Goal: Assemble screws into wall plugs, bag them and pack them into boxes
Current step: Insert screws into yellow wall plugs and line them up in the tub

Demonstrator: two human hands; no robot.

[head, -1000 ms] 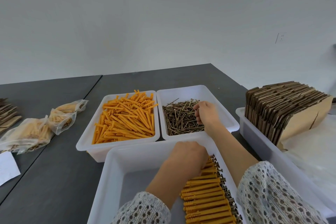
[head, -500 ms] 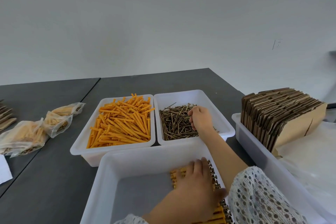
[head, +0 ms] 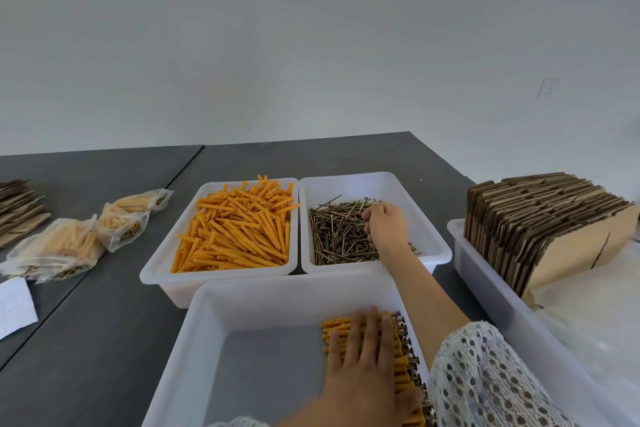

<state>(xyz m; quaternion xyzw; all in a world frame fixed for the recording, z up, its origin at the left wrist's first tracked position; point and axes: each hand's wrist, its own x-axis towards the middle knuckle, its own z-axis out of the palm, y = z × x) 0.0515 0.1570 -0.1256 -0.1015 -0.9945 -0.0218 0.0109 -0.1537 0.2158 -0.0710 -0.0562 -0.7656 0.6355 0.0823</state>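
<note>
On the dark grey table [head: 104, 340] sit three white tubs. Nearest one, the front tub [head: 194, 357], has a neat row of assembled plugs [head: 403, 362] along its right side, screw heads pointing right. My left hand [head: 363, 367] lies flat on that row, fingers straight and together, holding nothing, just pressing down. Behind it, the left tub [head: 162, 263] is full of loose orange wall plugs [head: 235, 232], and the right tub [head: 429, 236] holds a pile of screws [head: 337, 234]. My right hand [head: 384, 227] is down in the screws with fingers curled, looks like it's pinching at some, though I can't tell how many.

Off left are filled bags [head: 69, 243] and a white paper slip [head: 15, 305] with writing too faint to read. Flat cardboard boxes [head: 540, 222] stand in a tray [head: 485, 281] on the right. No brand or label readable anywhere.
</note>
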